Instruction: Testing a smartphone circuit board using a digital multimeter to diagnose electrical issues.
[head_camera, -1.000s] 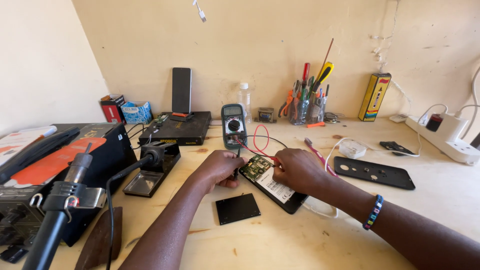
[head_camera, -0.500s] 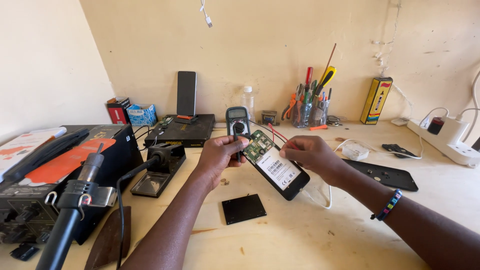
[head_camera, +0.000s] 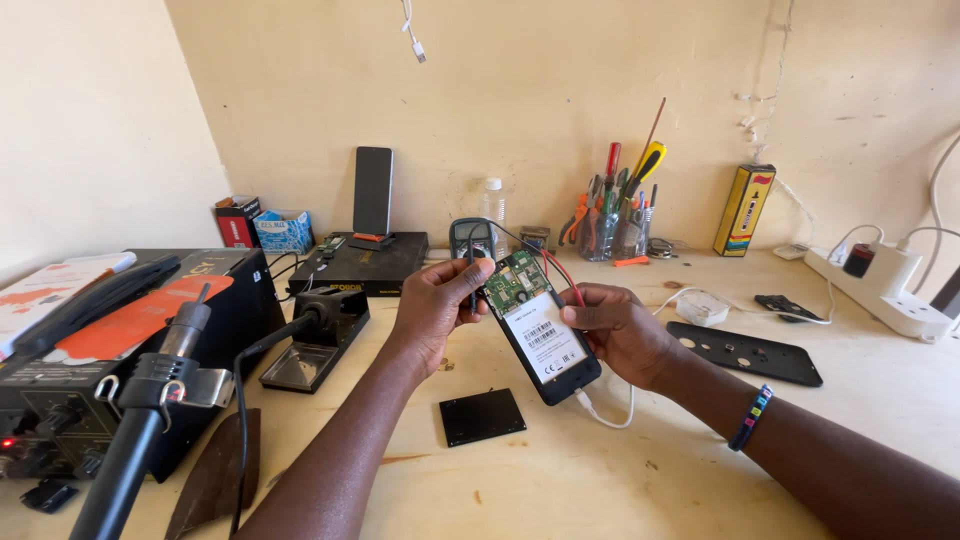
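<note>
Here the wooden counter (head_camera: 620, 480) carries a black box-shaped machine (head_camera: 90, 350) at the left with a dark handpiece (head_camera: 150, 400) hung on its front, and a white power strip (head_camera: 880, 290) sits at the far right. Above the counter's middle, lifted clear of it, both hands hold an opened phone (head_camera: 540, 325): its back cover is off, showing a green circuit board in the upper part and a white labelled battery below, framed in black. Its long axis runs tilted, the circuit-board end pointing up and away toward the wall, the lower end slanting down toward the person and slightly right. The right hand (head_camera: 625, 330) is closed around the phone's right edge, thumb lying on its face. The left hand (head_camera: 435, 305) is curled against the upper left edge, pinching a thin dark probe (head_camera: 472, 285) by the board. A red wire (head_camera: 565, 275) arcs just behind the phone's top, near a grey meter (head_camera: 470, 238). A flat black square (head_camera: 482, 416) lies on the counter below the phone, and a black cover plate (head_camera: 745, 352) lies to the right.
</note>
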